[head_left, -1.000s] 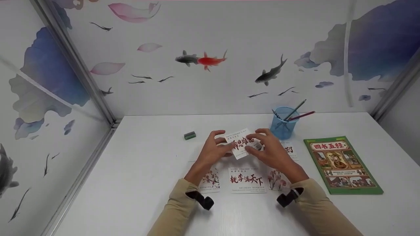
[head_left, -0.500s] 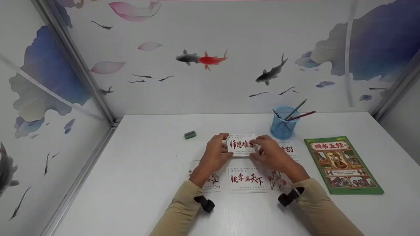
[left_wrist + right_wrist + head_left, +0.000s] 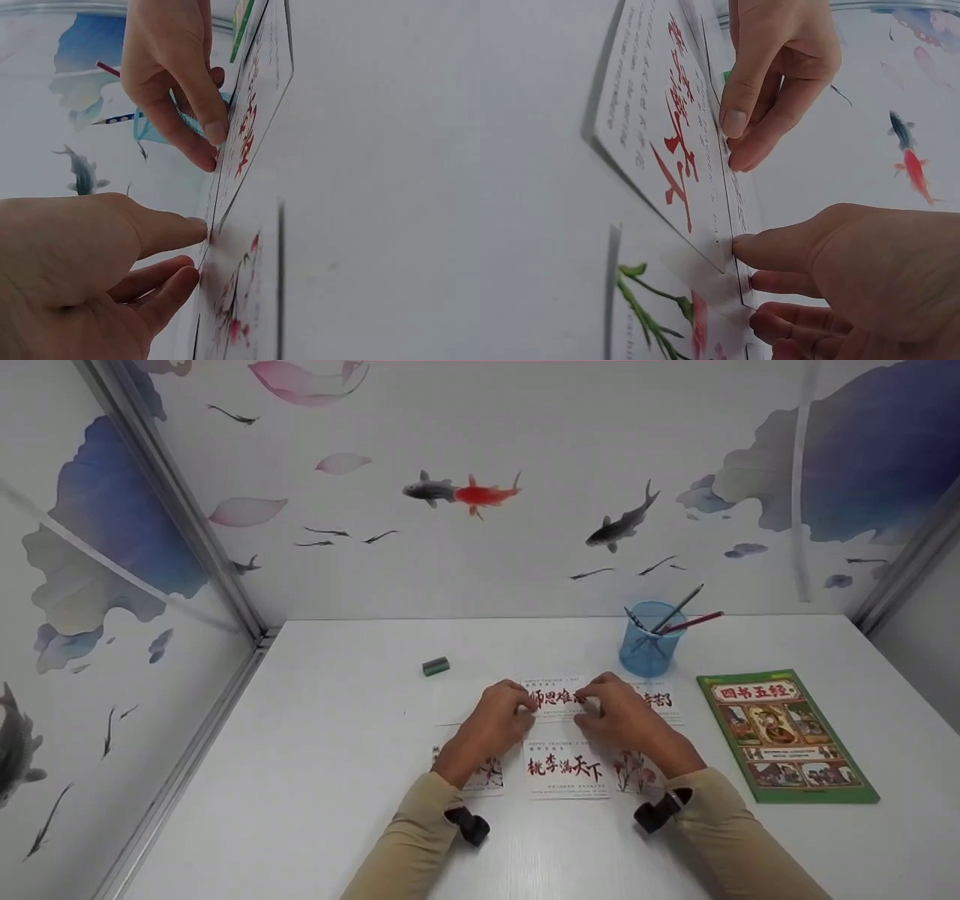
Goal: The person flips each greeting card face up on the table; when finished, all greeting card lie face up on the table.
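Observation:
A white card with red lettering (image 3: 556, 701) lies flat on the table, between both hands. My left hand (image 3: 491, 724) pinches its left side with thumb and fingertips, while my right hand (image 3: 630, 721) holds its right side the same way. Just below lies another red-lettered card (image 3: 566, 769), flanked by a flower card (image 3: 487, 784) on the left and a second flower card (image 3: 636, 771) on the right, each partly covered by a hand. Beyond the right hand shows part of another lettered card (image 3: 661, 701). A further card at the upper left is mostly hidden.
A blue mesh pen cup (image 3: 649, 649) with several pencils stands behind the right hand. A green-bordered book (image 3: 787, 735) lies to the right. Back left sits a small green block (image 3: 436, 666). Printed wall panels (image 3: 360, 577) border the white table (image 3: 300, 780).
The held card was raised and tilted, then was straightened and lowered. It now lies flat on the table in the upper row. Both hands came down with it.

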Demonstrator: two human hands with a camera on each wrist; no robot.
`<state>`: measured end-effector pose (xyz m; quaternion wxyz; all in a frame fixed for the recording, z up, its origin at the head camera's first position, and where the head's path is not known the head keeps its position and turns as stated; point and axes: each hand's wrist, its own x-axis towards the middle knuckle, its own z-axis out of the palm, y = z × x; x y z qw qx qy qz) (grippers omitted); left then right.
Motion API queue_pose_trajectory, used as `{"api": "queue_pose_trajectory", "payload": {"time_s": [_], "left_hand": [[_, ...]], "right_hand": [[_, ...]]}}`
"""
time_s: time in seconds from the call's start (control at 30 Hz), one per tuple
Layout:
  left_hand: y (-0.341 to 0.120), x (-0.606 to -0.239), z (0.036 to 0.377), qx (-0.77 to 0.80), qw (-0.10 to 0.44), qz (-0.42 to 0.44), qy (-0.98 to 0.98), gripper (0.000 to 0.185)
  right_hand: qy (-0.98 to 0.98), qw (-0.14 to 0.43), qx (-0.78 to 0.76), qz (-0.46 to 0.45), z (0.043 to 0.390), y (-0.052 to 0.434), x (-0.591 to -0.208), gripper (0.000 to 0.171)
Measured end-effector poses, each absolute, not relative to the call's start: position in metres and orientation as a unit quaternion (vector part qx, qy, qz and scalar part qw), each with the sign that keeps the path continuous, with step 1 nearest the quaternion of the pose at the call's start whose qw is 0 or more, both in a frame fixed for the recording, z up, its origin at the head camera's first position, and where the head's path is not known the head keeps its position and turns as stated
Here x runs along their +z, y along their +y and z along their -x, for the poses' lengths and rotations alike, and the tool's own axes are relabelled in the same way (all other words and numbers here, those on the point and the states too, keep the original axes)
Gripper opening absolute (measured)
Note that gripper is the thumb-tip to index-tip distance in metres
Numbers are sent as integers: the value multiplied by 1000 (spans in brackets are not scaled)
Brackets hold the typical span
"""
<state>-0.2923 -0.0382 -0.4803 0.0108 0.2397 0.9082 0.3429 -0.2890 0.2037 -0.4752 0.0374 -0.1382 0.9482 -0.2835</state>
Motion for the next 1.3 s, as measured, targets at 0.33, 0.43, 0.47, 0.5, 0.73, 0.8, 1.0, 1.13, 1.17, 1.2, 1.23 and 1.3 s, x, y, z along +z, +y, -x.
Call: {"api": "queue_pose_trajectory", "payload": {"time_s": [0.33,0.43,0.47,0.5,0.73,0.8,1.0,1.13,1.17,1.2,1.23,1.3], "left_hand": [[-81,-469,289,343,-10,-205,917,34],[-103,-470,289,339,-31,-195,920,33],[-111,-471,289,338,-39,-191,921,33],[-119,-471,289,334,-46,-183,924,32],[-154,-476,283,315,-30,-100,943,43],[-158,-477,282,316,-19,-91,944,46],[-162,-477,280,319,-10,-84,944,47],[-161,-478,280,313,-9,-77,947,46],[-161,-479,280,312,-9,-77,947,46],[-161,-479,280,310,-8,-75,948,46],[-160,-480,280,310,-9,-75,948,46],[-160,-481,280,311,-13,-79,947,45]], "right_hand": [[940,26,-311,138,290,197,-475,46],[932,9,-326,160,289,186,-476,45],[929,3,-329,170,289,181,-476,44],[925,3,-333,182,289,174,-476,44],[913,26,-342,220,288,123,-474,48],[914,21,-338,222,290,113,-474,49],[923,27,-315,222,309,95,-477,58],[931,51,-296,205,323,87,-477,67],[934,58,-289,201,325,86,-477,70],[937,67,-281,196,326,84,-477,73],[939,75,-274,192,327,83,-476,76],[942,84,-263,189,328,81,-474,81]]}}
